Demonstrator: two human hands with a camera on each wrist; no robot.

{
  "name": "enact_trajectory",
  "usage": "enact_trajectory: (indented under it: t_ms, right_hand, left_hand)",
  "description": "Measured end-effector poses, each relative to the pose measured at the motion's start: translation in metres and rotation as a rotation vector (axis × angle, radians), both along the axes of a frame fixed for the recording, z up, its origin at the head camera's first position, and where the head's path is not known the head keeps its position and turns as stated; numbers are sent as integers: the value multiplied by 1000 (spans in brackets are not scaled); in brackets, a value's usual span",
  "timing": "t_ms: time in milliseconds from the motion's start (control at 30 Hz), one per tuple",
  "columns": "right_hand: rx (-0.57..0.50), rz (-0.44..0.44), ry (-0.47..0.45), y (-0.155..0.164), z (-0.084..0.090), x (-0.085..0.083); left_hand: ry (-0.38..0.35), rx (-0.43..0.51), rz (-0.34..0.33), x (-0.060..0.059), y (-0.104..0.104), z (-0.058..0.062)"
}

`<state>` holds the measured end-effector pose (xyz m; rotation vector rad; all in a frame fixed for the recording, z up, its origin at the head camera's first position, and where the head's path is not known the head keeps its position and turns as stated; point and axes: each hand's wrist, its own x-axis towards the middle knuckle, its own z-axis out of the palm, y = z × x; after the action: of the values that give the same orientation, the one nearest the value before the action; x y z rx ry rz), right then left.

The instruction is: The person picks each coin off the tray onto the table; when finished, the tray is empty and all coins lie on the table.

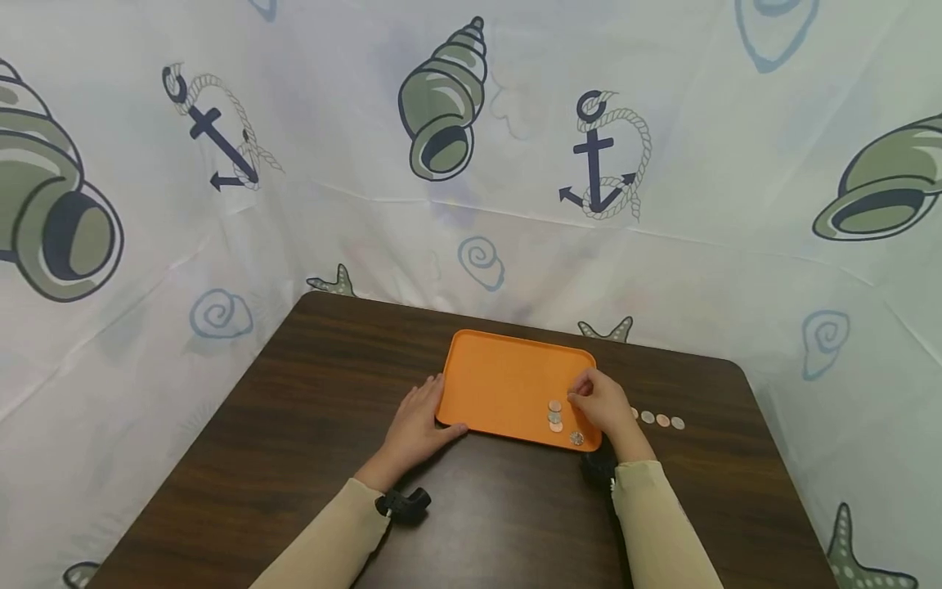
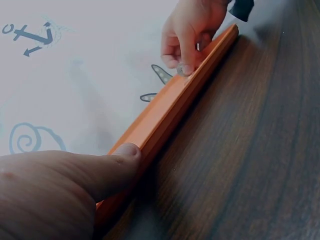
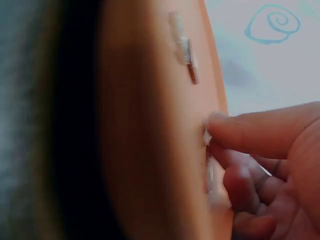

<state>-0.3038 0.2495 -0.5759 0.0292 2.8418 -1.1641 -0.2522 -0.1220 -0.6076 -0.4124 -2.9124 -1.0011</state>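
An orange tray (image 1: 508, 378) lies on a dark wooden table (image 1: 309, 409). My left hand (image 1: 416, 420) rests flat against the tray's left edge, with its thumb (image 2: 120, 156) on the near rim (image 2: 165, 112). My right hand (image 1: 578, 393) hovers over the tray's right side, thumb and fingers pinching what looks like a small coin (image 3: 206, 136). Three coins (image 1: 555, 415) lie in a short column on the tray just left of those fingertips, and another coin (image 1: 576, 438) sits near the front right corner. In the right wrist view the tray coins (image 3: 185, 47) are blurred.
Three more coins (image 1: 662, 420) lie in a row on the table right of the tray. A white curtain (image 1: 471, 164) printed with shells and anchors closes in the table's back and sides. Bare wood stretches in front of the tray.
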Motion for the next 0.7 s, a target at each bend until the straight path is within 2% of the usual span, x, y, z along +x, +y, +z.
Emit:
enact_trajectory:
  t_ms: [133,233,367,467,567,700]
  right_hand:
    - [-72,-65,46,4,1,9]
    - [-87,-94,99,6,6,16]
    - [-52,-112,163,12,14,27]
    - [-39,-148,216,23,13,35]
    - [-57,-218,270,41,8,47]
    - [-145,-332,323,72,5,61]
  left_hand:
    - [1,-2,3,2,0,-7]
    - [-11,-3,8,3,-1,-10]
    - [-15,-1,9,3,-1,-7]
    - [-6,9,11,3,-1,-3]
    - [0,12,10,2,0,-2]
    - [2,0,7,-1,-3,0]
